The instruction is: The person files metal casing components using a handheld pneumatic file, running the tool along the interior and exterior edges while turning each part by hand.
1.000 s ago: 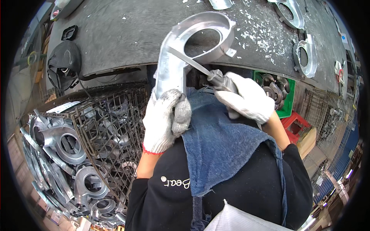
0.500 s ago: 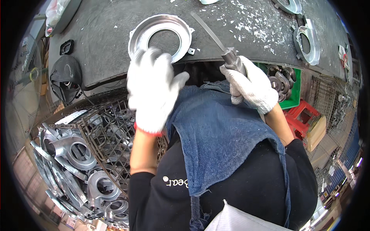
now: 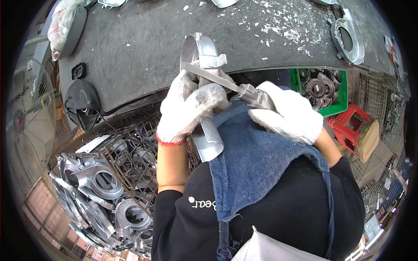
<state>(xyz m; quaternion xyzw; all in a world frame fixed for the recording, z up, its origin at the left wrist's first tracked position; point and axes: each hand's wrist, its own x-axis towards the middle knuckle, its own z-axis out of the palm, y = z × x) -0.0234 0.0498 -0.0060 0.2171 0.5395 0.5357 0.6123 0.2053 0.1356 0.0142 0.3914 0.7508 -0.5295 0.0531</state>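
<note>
My gloved left hand (image 3: 185,106) grips a silvery cast-metal housing (image 3: 208,48), a ring-shaped part with a spout. It is tilted up on edge over the table's near edge, its spout hanging below my fingers. In my gloved right hand (image 3: 291,113) is a flat file (image 3: 217,79) with a blocky grey metal handle. The blade points left and crosses in front of the housing's rim, close to my left fingers. Whether it touches the metal I cannot tell. My left palm hides the housing's middle.
The dark table (image 3: 130,61) carries scattered metal flakes (image 3: 283,28) and another housing (image 3: 348,37) at right. A green crate (image 3: 342,98) of round metal parts and a red stool (image 3: 348,126) stand right. At left are a wire basket (image 3: 130,158), piled housings (image 3: 100,182) and a black mesh cap (image 3: 82,100).
My left hand has picked the housing up off the table and tilted it on edge. The file has swung down and leftward to lie across it.
</note>
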